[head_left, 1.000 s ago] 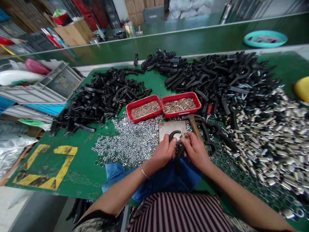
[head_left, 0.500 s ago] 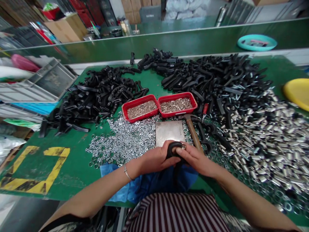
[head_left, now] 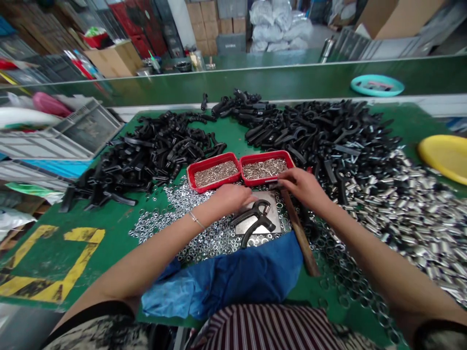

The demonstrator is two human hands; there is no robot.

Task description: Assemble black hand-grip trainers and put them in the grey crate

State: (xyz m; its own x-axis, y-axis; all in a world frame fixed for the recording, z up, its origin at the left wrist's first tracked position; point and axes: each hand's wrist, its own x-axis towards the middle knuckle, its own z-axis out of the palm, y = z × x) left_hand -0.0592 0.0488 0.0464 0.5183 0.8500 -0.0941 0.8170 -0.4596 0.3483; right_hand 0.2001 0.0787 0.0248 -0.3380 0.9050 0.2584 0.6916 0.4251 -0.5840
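Note:
A black plastic two-armed hand grip [head_left: 257,214] with a metal coil at its top lies on the square metal plate [head_left: 242,227]. My left hand [head_left: 233,198] is just above the plate's upper left corner, its fingers pressed together; anything between them is hidden. At the plate's upper right, my right hand [head_left: 301,187] has its fingers closed round the head of a wooden-handled hammer [head_left: 301,238], whose handle slants toward me. Two red trays [head_left: 213,187] of small metal pins stand just beyond both hands.
Loose rings and nuts [head_left: 164,218] surround the plate. Black handle parts are heaped left [head_left: 146,146] and right [head_left: 310,121]. Metal cylinders [head_left: 401,228] cover the right side. Blue cloth [head_left: 226,282] lies along the front edge; a yellow dish [head_left: 445,155] stands far right.
The hand grip, held in both hands before, now lies on the plate. Both hands have moved away from me, the right one to the hammer head. The view has tilted up.

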